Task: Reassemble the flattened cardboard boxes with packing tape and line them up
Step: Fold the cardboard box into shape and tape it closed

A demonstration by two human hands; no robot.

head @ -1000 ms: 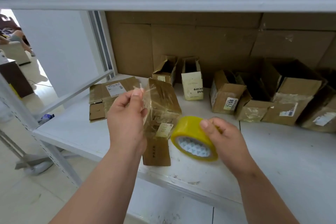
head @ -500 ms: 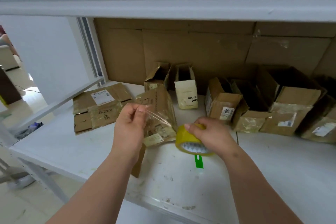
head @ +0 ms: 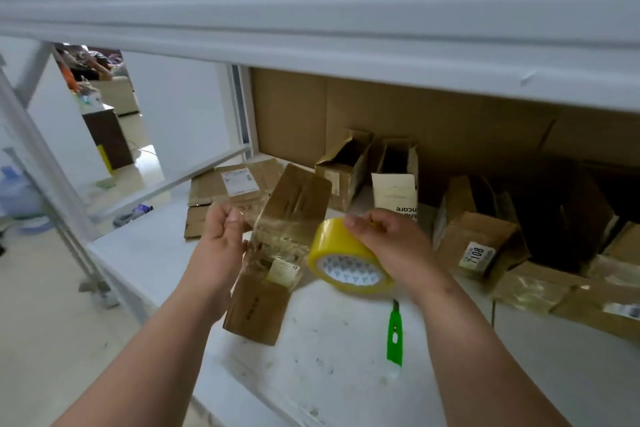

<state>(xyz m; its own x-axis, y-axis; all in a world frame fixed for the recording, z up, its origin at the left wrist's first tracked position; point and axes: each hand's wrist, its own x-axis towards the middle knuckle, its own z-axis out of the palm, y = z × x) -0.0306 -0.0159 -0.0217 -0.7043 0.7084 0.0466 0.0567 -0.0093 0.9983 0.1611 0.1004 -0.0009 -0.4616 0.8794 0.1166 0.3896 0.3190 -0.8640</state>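
Note:
My right hand grips a yellow roll of packing tape above the white shelf. My left hand pinches the free end of a clear tape strip pulled from the roll. The strip stretches in front of a small brown cardboard box that stands tilted on the shelf, its lower flaps hanging open toward me. Flattened cardboard boxes lie at the back left.
A green utility knife lies on the shelf below my right hand. Several assembled open boxes line the back and right, against a cardboard wall. An upper shelf edge hangs overhead. The shelf's left edge drops to the floor.
The roll has risen and tilted up, showing its core, and more of the green knife is uncovered. My left hand still pinches the strip end, the tape spanning the box.

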